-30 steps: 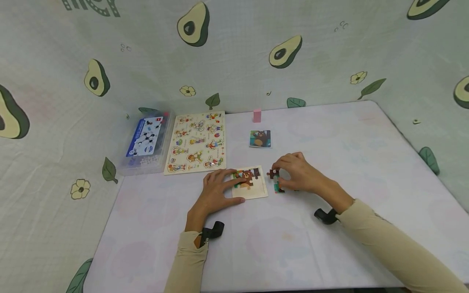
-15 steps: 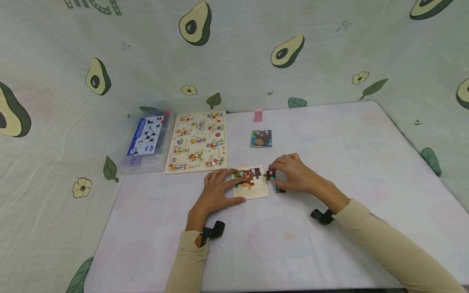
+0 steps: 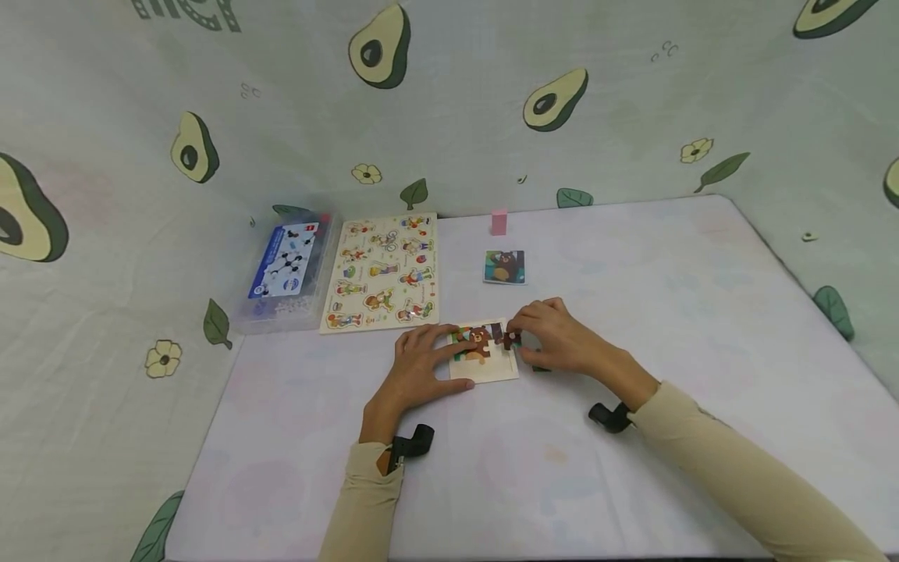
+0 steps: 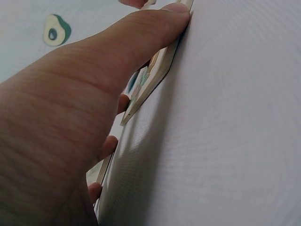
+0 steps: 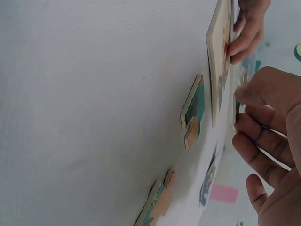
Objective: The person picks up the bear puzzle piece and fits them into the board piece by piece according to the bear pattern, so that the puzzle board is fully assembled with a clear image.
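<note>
My left hand (image 3: 414, 371) rests on a small square wooden puzzle board (image 3: 500, 369), fingers extended over its left side. Its thumb lies at the near edge, as the left wrist view also shows. Several bear puzzle pieces (image 3: 477, 343) fill the board's upper left; its lower right is bare wood. With thumb and fingertips, my right hand (image 3: 565, 337) pinches a dark brown puzzle piece (image 3: 512, 340) at the board's upper right edge. Whether that piece touches the board cannot be told. Two loose pieces lie on the table: a teal piece (image 5: 193, 110) and a teal-and-tan piece (image 5: 157, 202).
A square bear picture card (image 3: 504, 267) lies beyond the board, with a pink block (image 3: 499, 222) behind it. At the back left are a large picture puzzle board (image 3: 379, 273) and a clear plastic box (image 3: 281, 312) with a blue label.
My right hand has moved left with the brown puzzle piece, from beside the board to its upper right edge. My left hand has stayed on the board.
</note>
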`<action>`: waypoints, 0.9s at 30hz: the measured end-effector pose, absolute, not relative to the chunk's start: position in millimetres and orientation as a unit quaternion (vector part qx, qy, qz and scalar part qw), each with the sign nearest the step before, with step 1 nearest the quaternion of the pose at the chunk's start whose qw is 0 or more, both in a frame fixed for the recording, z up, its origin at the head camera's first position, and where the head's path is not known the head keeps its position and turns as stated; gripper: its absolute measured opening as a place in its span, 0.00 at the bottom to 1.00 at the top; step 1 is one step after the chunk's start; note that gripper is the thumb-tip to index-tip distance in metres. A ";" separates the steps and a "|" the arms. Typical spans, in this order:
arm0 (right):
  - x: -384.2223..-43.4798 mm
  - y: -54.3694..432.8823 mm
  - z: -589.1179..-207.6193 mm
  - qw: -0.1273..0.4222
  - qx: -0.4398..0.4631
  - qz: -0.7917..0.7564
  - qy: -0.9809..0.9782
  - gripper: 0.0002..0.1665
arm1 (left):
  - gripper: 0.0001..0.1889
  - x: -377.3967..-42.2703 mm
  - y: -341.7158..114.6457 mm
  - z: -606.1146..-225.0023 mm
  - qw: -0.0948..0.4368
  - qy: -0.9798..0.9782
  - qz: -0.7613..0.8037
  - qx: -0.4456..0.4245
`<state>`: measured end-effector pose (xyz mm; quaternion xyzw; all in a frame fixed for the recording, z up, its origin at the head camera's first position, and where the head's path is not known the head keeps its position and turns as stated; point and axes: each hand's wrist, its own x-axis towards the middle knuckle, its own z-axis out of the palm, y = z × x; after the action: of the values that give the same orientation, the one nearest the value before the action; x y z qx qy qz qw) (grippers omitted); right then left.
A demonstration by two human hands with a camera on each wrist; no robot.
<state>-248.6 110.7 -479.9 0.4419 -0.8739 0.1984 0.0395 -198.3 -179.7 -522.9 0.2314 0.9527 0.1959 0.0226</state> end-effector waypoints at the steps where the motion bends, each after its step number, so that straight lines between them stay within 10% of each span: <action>1: -248.8 109.9 -480.1 0.040 0.444 0.198 -0.873 0.17 | 0.35 -198.3 -180.0 -522.7 0.023 0.953 0.197 0.230; 27: -250.5 86.4 -487.6 0.013 0.460 0.195 -0.866 0.16 | 0.35 -198.4 -180.5 -521.9 0.027 0.950 0.206 0.231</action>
<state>-250.5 86.4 -487.6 0.4603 -0.8661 0.1946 0.0133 -198.4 -180.5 -521.9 0.2314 0.9504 0.2063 0.0266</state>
